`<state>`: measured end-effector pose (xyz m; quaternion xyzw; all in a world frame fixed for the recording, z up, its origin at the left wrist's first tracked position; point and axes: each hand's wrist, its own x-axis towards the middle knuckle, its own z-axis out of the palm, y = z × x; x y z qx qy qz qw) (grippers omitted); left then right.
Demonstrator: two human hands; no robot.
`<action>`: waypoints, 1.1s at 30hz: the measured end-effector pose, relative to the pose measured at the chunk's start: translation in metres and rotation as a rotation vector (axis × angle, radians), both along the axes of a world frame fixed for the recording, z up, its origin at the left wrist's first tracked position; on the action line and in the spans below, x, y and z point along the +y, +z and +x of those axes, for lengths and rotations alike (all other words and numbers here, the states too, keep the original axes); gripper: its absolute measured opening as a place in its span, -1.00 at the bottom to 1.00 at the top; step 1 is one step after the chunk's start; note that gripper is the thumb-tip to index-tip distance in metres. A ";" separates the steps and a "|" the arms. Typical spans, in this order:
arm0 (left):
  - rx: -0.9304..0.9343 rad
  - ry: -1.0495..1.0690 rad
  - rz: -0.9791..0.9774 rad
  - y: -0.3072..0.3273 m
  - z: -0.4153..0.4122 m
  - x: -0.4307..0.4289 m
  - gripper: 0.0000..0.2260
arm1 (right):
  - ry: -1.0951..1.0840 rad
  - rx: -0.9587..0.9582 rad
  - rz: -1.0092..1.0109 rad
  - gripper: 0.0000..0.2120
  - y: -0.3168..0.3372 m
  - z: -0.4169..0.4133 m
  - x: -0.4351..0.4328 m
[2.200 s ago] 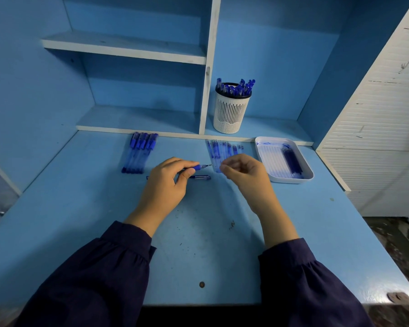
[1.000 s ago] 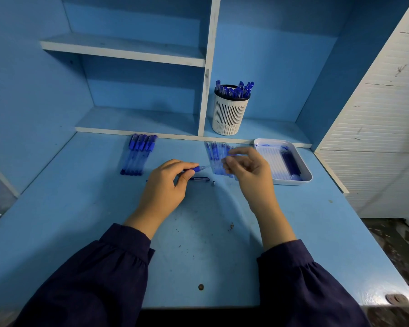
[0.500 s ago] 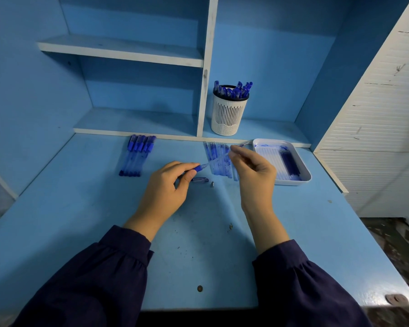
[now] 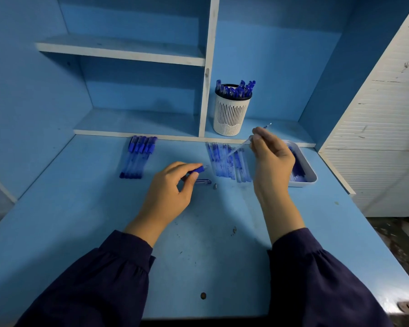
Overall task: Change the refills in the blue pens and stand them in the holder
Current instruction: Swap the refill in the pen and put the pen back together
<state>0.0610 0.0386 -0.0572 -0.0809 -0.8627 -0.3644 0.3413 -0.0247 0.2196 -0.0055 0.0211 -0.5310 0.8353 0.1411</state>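
Note:
My left hand point(image 4: 169, 192) grips a blue pen barrel point(image 4: 197, 170) just above the desk, its open end pointing right. My right hand point(image 4: 270, 156) pinches a thin clear refill point(image 4: 240, 146) lifted clear of the barrel, slanting up toward the back right. On the desk under my left fingers lie a pen cap point(image 4: 203, 181) and a small metal tip point(image 4: 215, 186). A row of refills point(image 4: 227, 161) lies between my hands. A bundle of blue pens point(image 4: 138, 156) lies at the left. The white slotted holder point(image 4: 230, 114) with several blue pens stands on the low shelf.
A white tray point(image 4: 308, 178) holding refills sits at the right, partly hidden by my right hand. Blue shelf walls and a white divider point(image 4: 208, 67) close off the back. A white slatted panel point(image 4: 383, 128) stands to the right.
My right hand has drawn the refill fully out of the barrel, rising up and to the right toward the tray. My left hand keeps the barrel in place.

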 end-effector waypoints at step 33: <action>0.064 0.082 0.036 0.004 -0.069 -0.020 -0.74 | 0.401 0.139 1.398 -0.84 -0.011 -0.091 -0.061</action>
